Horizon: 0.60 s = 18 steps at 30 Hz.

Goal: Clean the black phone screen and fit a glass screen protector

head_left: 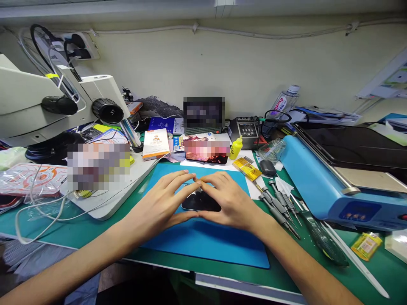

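Note:
A smartphone with a dark, glossy face lies flat on a blue work mat. My left hand grips it from the left, thumb along the near edge and fingers over the far side. From the right, my right hand holds it the same way, and the fingertips of both hands meet over its far edge. The phone's ends are partly hidden by my hands. Behind them, a second phone with a lit pinkish screen leans upright, beside a small yellow squeeze bottle.
Several screwdrivers and a green-black handled tool lie to the right, before a blue machine. A microscope on a white base stands left, with a loose white cable. A yellow lighter lies far right.

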Available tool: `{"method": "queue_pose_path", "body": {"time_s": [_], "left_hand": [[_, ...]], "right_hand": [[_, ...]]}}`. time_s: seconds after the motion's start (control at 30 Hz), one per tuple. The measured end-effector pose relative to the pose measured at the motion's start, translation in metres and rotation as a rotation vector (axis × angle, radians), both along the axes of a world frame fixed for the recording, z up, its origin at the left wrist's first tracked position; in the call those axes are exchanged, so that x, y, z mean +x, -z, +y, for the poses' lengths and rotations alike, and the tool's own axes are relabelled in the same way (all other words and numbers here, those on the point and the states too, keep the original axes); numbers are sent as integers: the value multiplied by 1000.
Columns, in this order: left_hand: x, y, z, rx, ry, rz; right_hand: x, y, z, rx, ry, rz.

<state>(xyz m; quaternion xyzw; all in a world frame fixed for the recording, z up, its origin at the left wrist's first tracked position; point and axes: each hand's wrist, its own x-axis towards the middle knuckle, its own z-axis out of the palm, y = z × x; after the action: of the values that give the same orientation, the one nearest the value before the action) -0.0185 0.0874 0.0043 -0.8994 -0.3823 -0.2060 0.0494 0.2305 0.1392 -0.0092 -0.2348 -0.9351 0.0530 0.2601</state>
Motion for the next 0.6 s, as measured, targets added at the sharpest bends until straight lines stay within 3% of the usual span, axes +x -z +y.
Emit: {"method": "queue_pose_path", "body": {"time_s": [0.43, 0.6], "left_hand": [[1, -2, -7, -77, -35, -22], [-8, -1, -2, -129, -117, -158]], "right_hand": [[0, 0, 1, 31, -7, 39], [3, -7, 1, 66, 86, 86]]}}
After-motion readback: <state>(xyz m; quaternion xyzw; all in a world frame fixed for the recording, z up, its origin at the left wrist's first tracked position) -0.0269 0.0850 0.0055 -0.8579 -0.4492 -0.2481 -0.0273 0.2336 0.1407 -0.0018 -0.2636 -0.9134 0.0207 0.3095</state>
